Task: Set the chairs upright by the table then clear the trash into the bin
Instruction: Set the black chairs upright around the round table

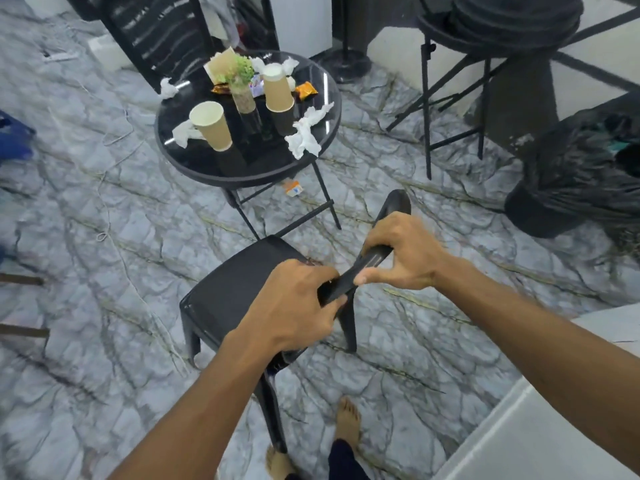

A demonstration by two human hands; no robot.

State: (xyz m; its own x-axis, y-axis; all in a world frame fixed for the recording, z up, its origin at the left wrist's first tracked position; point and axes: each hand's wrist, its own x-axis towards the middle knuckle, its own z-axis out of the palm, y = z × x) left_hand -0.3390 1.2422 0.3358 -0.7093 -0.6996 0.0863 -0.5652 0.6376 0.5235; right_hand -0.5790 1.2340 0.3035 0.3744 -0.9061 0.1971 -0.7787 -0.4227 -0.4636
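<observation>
both hands are curled round the top rail of a black plastic chair (235, 289) just in front of the person. the left hand (294, 306) wraps the near end of the rail, fingers folded under it and thumb over. the right hand (405, 251) grips farther along, fingers over the top and thumb pressed beneath. the chair's seat faces up and looks roughly level, its legs pointing down toward the marble-patterned floor (104, 237); motion blur makes it hard to tell if every leg is touching down.

the chair is just beside a round black glass table (242, 180), on the person's side of it. on the table stand two brown paper cups, one near the left edge (211, 126) and one farther back (277, 88), with a small potted plant (239, 72) between them. crumpled tissues (304, 133) and an orange snack wrapper (306, 90) lie around them. another small wrapper (293, 188) lies on the floor under the table. a second black chair (156, 32) is behind the table. a bin (561, 188) lined with a black bag sits well apart to the right. a bare foot (348, 424) shows below the chair.
</observation>
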